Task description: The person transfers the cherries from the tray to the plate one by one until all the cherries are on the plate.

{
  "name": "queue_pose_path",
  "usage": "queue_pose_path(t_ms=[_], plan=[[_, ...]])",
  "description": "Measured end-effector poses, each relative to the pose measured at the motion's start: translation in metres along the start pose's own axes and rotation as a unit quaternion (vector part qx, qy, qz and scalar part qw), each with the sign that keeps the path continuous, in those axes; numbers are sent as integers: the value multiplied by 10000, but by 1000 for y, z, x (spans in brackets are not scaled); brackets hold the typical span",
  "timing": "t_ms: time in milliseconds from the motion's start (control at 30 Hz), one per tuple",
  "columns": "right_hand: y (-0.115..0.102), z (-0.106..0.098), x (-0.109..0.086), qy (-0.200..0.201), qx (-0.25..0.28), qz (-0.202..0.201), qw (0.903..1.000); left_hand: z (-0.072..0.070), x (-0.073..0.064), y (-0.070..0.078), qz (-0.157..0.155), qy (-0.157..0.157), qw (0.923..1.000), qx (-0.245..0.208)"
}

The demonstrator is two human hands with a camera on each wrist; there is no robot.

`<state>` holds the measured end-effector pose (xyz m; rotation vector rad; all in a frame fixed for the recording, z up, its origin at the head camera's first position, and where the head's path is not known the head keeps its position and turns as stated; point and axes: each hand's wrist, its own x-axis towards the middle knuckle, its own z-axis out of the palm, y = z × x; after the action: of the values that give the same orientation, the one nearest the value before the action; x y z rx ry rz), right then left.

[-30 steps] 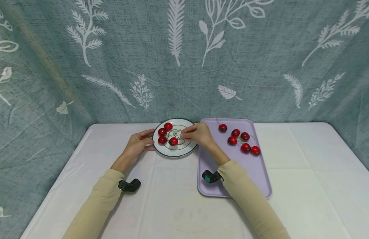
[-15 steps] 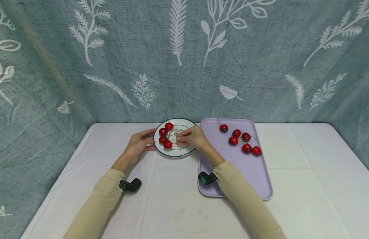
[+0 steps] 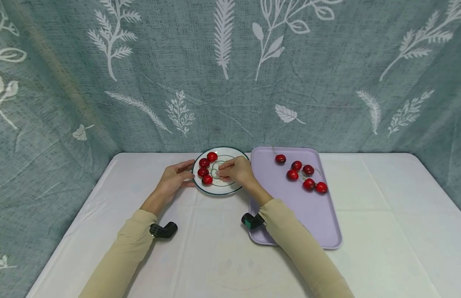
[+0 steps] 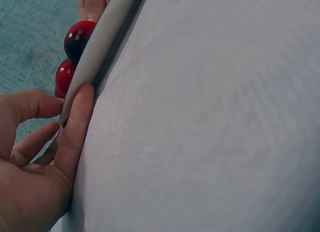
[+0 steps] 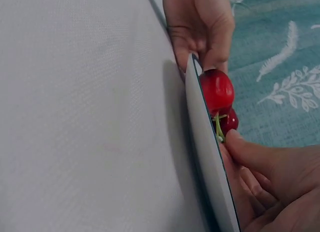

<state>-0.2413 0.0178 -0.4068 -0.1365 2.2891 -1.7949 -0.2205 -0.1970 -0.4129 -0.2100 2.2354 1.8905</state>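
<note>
A white plate [image 3: 224,190] with a dark rim lies at the back of the table, with several red cherries in a curved row along its left side. My left hand [image 3: 171,181] holds the plate's left edge, its thumb and fingers about the rim [image 4: 90,67] in the left wrist view. Above the middle of the plate, my right hand [image 3: 237,170] has its thumb and fingertips together beside the front cherry [image 3: 207,180]. In the right wrist view, this cherry's green stem [image 5: 219,129] reaches the thumb tip, and the fingers seem to pinch it, though partly hidden.
To the plate's right lies a lilac tray [image 3: 290,215] bearing several stemmed cherries [image 3: 309,184] toward its far half. My right forearm [image 3: 301,244] crosses the tray's near left corner. A patterned green curtain [image 3: 230,111] hangs behind the white-covered table [image 3: 200,256].
My right hand has moved left over the plate, and the front cherry has shifted left and slightly nearer, joining the row. My left hand stays at the plate's edge.
</note>
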Motion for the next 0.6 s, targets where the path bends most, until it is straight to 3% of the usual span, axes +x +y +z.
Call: queue_pose_path(t_ms=[333, 600], plan=[[-3, 2, 0, 185, -244, 243, 9992, 1, 1, -3, 27, -69, 10000, -26], [-4, 1, -2, 87, -176, 117, 9997, 1, 1, -1, -17, 34, 10000, -18]])
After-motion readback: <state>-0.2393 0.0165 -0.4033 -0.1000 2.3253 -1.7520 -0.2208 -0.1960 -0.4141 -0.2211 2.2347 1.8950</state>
